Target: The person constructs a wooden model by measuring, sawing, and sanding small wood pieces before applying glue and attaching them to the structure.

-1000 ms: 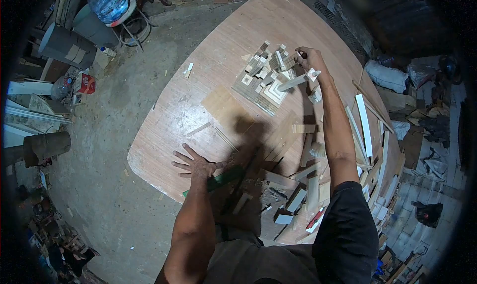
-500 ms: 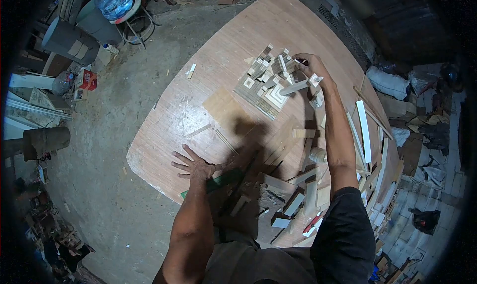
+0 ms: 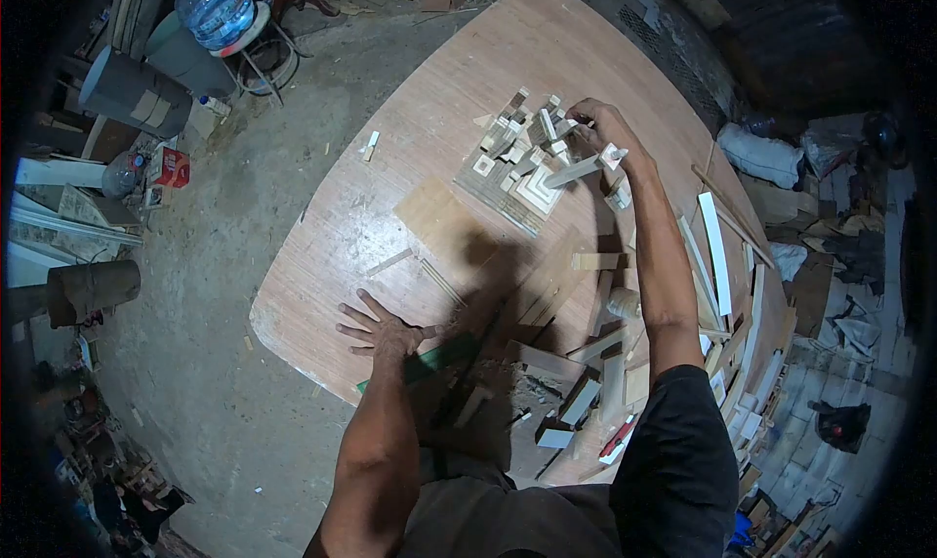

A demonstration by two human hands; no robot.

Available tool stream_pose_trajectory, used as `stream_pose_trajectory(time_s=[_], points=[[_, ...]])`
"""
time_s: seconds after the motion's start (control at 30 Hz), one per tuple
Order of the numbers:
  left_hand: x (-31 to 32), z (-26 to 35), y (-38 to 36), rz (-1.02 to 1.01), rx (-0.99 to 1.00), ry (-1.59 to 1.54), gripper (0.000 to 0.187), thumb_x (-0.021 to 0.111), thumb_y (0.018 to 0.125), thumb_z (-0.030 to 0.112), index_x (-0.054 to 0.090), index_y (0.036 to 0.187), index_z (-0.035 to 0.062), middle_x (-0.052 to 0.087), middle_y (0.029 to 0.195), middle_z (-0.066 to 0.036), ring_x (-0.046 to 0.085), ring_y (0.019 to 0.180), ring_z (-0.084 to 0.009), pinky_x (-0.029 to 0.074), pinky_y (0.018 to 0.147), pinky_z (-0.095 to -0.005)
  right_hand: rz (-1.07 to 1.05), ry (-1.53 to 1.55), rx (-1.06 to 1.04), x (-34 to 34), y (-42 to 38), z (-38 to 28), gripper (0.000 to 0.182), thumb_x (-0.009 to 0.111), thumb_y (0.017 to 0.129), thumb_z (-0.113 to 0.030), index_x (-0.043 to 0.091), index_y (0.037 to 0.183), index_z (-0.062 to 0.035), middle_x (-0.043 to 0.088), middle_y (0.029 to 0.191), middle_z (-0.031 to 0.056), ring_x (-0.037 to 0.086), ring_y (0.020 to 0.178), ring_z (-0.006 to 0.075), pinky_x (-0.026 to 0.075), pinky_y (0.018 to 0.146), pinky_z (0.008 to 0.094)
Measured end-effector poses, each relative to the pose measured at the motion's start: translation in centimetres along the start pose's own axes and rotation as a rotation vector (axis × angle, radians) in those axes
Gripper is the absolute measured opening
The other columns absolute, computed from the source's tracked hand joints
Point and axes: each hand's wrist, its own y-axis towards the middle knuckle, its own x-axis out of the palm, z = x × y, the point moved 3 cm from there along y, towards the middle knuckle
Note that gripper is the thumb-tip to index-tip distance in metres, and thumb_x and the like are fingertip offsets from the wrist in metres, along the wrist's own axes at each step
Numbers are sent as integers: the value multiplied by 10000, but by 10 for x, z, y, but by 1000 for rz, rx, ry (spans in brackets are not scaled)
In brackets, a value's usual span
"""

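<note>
The right hand [image 3: 600,128] reaches far over the large oval plywood table [image 3: 429,89], fingers curled on the heap of small pale wooden blocks [image 3: 522,148], while the left hand [image 3: 381,330] lies flat with fingers spread wide near the table's near edge, beside a green ruler [image 3: 429,361], with bare board between both.
</note>
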Motion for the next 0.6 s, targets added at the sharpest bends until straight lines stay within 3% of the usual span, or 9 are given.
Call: stream_pose_trajectory(time_s=[0.3, 0.4, 0.47, 0.6], points=[[2, 0, 4, -35, -17, 39, 1706, 930, 477, 640, -372, 1482, 187, -443, 1496, -262, -363, 1395, -500, 0, 1124, -747, -5, 67, 44, 1, -6, 4, 271, 618, 792, 23, 673, 1052, 76, 676, 1057, 203, 641, 995, 358, 512, 925, 404], [1, 0, 3, -23, -13, 49, 1703, 930, 480, 639, -371, 1483, 189, -435, 1500, -265, -358, 1398, -499, 5, 1124, -749, 21, 17, -31, 7, -5, 18, 270, 622, 814, 14, 685, 1071, 64, 680, 1065, 206, 649, 991, 350, 526, 918, 396], [3, -1, 4, -21, -9, 47, 1701, 929, 479, 638, -368, 1485, 190, -433, 1501, -267, -352, 1400, -503, 9, 1124, -750, 30, 249, 84, 13, -4, 26, 286, 641, 812, 37, 694, 1094, 48, 688, 1090, 199, 663, 1009, 331, 540, 904, 398], [2, 0, 5, -27, -23, 46, 1710, 949, 466, 602, -361, 1490, 203, -424, 1511, -258, -346, 1400, -513, 9, 1127, -748, 2, 61, 44, 7, -9, 10, 298, 645, 811, 50, 696, 1105, 44, 693, 1113, 197, 674, 1021, 322, 544, 895, 411]])
